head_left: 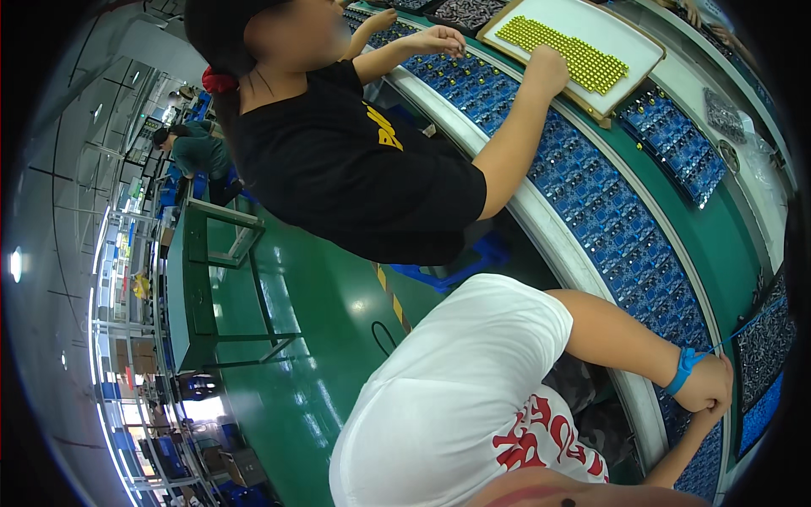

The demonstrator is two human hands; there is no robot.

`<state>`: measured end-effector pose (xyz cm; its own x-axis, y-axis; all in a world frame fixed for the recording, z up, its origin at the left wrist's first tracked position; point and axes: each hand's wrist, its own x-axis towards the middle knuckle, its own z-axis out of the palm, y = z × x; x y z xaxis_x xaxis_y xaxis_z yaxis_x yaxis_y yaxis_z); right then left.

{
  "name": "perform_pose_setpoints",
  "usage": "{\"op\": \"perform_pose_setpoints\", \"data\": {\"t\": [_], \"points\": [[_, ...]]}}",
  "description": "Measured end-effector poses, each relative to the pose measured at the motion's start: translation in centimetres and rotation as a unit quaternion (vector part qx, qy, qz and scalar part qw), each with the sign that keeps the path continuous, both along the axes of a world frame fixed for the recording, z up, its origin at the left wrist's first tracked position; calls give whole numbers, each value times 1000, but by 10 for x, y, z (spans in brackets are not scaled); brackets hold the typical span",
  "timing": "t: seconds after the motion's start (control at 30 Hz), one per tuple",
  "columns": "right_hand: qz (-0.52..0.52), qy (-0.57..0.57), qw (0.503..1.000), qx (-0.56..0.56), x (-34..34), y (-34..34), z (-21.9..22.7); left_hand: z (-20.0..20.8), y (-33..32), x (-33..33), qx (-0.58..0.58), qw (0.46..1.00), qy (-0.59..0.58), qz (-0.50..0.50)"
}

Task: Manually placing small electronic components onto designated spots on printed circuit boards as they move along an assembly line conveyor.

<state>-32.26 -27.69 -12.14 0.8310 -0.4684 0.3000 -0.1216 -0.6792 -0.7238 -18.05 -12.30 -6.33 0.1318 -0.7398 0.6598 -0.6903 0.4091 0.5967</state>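
My left hand, with a blue wrist strap on its wrist, is over the right edge of the blue circuit boards. Its fingers are curled in against my right hand; what they hold, if anything, is hidden. My right forearm rises from the lower edge and meets the left hand, and its fingers are mostly covered. A thin blue cord runs off the strap. Beside both hands lie a container of small dark-and-silver parts and a bright blue tray or sheet.
A co-worker in black reaches over the boards to a white tray of yellow round parts. A separate stack of blue boards lies on the green bench. A blue stool stands behind; another person bends far left.
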Motion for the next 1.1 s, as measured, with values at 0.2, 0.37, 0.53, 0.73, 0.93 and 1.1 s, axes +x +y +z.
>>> {"op": "perform_pose_setpoints", "data": {"t": [0.2, 0.37, 0.53, 0.73, 0.93, 1.1], "points": [[6, -1, 1000, 23, -14, -5, -5, 12, 11, -11, -9, 997, 19, 79], [24, -5, 999, 43, -17, -12, -8, -1, -5, -4, -12, 999, -20, 31], [23, -5, 998, 66, -7, 0, -2, 0, -3, -3, -10, 997, -62, 39], [30, -5, 996, 88, -18, -29, -10, 1, -6, -5, -70, 993, -80, 50], [43, 0, 992, 118, -22, -1, -4, 5, 0, 1, -35, 996, -74, 27], [47, 1, 989, 138, -19, 3, 3, 6, -4, 1, -34, 996, -87, 8]]}}
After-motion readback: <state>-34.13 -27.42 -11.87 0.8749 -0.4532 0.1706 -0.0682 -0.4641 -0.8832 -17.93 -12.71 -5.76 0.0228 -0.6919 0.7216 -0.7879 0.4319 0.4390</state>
